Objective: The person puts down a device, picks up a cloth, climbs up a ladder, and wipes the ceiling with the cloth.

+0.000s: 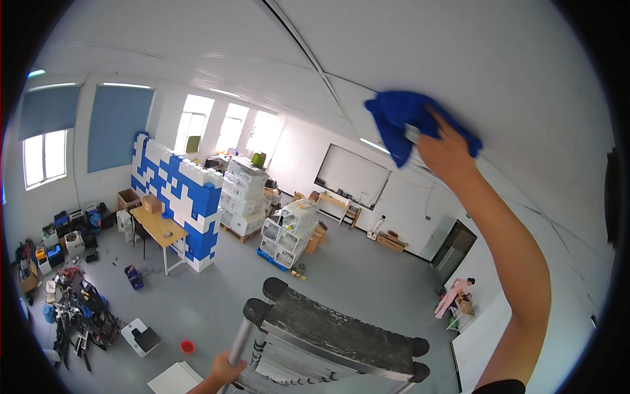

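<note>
Raised at the upper right, my right hand (445, 150) presses a blue cloth (403, 111) against the white ceiling (443, 49). The cloth is bunched under the fingers, and a small white tag shows beside them. At the bottom, my left hand (228, 368) is wrapped around a metal side rail (241, 340) of a telescopic ladder. The ladder's worn black top step (339, 330) lies before me, with rounded black caps at its corners.
Far below, a wall of blue and white blocks (182, 197) stands behind a wooden table (157, 227). Stacked clear bins (290, 231), a red basin (187, 346) and a pile of parts (81, 310) are on the floor. A person (453, 295) bends at the right. A ceiling rail (300, 44) runs overhead.
</note>
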Available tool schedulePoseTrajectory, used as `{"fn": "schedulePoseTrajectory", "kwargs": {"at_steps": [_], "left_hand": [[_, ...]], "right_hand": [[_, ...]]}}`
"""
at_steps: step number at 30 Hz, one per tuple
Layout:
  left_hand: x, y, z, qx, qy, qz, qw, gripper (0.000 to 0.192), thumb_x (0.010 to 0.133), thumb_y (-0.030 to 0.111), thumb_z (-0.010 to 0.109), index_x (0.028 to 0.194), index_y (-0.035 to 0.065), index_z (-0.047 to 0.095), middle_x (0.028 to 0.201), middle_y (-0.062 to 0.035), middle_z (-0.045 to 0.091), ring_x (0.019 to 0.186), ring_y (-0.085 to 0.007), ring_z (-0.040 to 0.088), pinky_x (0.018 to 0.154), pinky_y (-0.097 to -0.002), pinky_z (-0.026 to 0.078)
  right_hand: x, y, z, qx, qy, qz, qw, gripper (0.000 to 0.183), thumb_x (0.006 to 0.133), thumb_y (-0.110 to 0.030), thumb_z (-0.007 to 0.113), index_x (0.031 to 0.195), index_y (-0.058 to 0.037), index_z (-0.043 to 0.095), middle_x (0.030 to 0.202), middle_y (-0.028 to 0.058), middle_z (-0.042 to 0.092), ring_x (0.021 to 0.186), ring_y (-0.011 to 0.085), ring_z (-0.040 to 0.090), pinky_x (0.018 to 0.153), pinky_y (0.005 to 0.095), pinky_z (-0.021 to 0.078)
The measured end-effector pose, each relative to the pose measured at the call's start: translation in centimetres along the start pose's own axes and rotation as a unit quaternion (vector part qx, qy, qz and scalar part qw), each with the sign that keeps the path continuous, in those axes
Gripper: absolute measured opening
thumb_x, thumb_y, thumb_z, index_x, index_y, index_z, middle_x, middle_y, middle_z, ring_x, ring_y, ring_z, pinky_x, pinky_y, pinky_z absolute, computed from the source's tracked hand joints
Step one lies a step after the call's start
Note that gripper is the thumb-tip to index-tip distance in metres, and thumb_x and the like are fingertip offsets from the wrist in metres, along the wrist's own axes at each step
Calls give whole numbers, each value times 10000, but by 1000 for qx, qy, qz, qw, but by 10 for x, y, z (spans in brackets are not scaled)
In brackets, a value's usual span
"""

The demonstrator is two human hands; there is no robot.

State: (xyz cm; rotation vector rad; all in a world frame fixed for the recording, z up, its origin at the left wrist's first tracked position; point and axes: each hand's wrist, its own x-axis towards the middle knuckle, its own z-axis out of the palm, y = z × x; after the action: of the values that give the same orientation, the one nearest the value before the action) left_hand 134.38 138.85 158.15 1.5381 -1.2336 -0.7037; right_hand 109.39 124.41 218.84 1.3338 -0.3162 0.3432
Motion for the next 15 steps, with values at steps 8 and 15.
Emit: {"fn": "schedulePoseTrajectory", "kwargs": {"at_steps": [8, 15], "left_hand": [[0, 5, 5, 70, -75, -35, 994, 351, 753, 303, 616, 946, 17, 551, 802, -165, 610, 749, -306, 590, 632, -420, 461], [26, -113, 34, 290, -222, 57, 929, 391, 872, 225, 367, 1259, 218, 424, 1094, -224, 517, 942, -461, 480, 759, -527, 418]], "right_hand": [[76, -43, 14, 19, -117, 55, 991, 130, 782, -124, 483, 843, -96, 594, 1168, 141, 535, 1113, 227, 507, 874, 376, 461], [-59, 31, -18, 55, -167, 8, 984, 103, 731, -116, 551, 750, -114, 652, 1119, 78, 574, 1140, 177, 479, 933, 242, 418]]}}
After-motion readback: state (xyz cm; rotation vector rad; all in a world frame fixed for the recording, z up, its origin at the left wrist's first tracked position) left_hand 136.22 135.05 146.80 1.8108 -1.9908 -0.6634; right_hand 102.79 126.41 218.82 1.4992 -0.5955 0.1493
